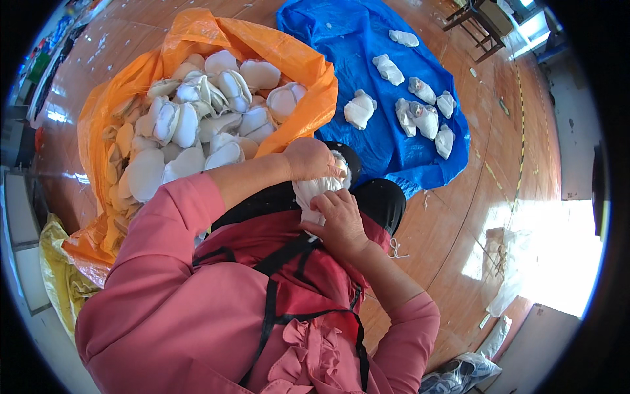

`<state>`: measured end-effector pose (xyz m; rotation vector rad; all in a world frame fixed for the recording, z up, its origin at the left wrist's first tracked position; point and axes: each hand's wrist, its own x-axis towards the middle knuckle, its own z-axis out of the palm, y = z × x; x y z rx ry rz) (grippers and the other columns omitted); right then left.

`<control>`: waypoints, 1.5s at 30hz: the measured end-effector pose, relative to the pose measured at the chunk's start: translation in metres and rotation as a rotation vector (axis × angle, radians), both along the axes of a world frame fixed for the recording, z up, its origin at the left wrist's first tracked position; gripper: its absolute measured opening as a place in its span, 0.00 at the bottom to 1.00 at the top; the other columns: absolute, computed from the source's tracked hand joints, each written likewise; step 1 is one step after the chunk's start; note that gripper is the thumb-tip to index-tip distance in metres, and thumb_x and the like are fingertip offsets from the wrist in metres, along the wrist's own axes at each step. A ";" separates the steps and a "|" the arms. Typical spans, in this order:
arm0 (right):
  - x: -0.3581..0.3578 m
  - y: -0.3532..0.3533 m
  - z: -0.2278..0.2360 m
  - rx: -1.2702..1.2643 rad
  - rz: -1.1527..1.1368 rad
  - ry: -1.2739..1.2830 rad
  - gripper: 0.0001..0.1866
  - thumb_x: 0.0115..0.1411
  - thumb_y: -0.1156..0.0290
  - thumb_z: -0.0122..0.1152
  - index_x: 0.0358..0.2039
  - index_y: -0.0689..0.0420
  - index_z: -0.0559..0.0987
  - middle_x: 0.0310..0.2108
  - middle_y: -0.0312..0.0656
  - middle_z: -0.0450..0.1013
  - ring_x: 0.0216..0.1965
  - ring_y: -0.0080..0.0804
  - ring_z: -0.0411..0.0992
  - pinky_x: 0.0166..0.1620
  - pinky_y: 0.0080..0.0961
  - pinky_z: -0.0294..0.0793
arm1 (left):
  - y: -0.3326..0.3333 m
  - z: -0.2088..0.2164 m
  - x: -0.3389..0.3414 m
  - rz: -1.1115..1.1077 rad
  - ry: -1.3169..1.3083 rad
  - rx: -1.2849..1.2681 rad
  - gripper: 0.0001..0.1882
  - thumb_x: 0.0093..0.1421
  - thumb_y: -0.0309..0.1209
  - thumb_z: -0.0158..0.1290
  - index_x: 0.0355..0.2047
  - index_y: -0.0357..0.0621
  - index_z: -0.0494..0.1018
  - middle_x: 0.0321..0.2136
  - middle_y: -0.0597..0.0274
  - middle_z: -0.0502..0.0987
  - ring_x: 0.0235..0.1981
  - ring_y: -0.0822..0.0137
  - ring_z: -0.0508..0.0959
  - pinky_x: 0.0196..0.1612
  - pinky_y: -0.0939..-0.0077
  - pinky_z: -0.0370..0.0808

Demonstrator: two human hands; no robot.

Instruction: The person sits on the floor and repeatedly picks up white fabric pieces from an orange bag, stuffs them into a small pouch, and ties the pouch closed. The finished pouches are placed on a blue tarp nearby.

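Over my lap I hold a white cloth piece (308, 193), bunched up, with a pale, rounded part showing at its far end. My left hand (314, 159) closes around the far end of this piece. Nearer to me, the fingers of my right hand (339, 222) are bent and pinch the cloth's lower side. What lies inside the cloth is hidden by my hands. To the left, an orange woven sack (321, 88) lies wide open, heaped with white, padded, rounded fabric pieces (146, 172). Beyond my knees, several bundled white cloth pieces (359, 109) lie on a blue sheet (367, 56).
A yellow sack (58, 262) stands at the left edge. Far right, a wooden chair (485, 26) stands on the reddish tiled floor (453, 243). Yellow-black tape (520, 131) runs along the floor. Clear plastic bags (459, 375) lie at the lower right beside a wall.
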<state>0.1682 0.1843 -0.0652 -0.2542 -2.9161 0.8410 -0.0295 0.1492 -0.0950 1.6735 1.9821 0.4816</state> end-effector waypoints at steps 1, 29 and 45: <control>0.000 0.003 0.002 0.013 0.020 0.003 0.22 0.44 0.58 0.75 0.38 0.50 0.78 0.36 0.36 0.73 0.44 0.41 0.70 0.51 0.39 0.68 | 0.000 -0.001 -0.001 -0.002 0.008 -0.003 0.31 0.60 0.63 0.51 0.22 0.47 0.83 0.20 0.53 0.79 0.26 0.51 0.80 0.33 0.57 0.74; 0.026 0.010 -0.016 -0.007 -0.006 0.135 0.08 0.49 0.75 0.65 0.32 0.53 0.78 0.43 0.40 0.68 0.49 0.47 0.66 0.52 0.37 0.72 | -0.009 -0.010 0.002 0.070 0.043 0.115 0.33 0.63 0.60 0.48 0.21 0.42 0.81 0.19 0.49 0.77 0.24 0.48 0.79 0.31 0.54 0.73; 0.061 0.028 0.018 -0.459 -0.024 0.304 0.23 0.46 0.78 0.75 0.41 0.57 0.73 0.47 0.44 0.67 0.49 0.45 0.70 0.50 0.32 0.73 | -0.044 0.073 0.009 -0.475 -0.039 0.746 0.26 0.53 0.44 0.65 0.50 0.51 0.75 0.50 0.59 0.77 0.52 0.52 0.75 0.54 0.60 0.72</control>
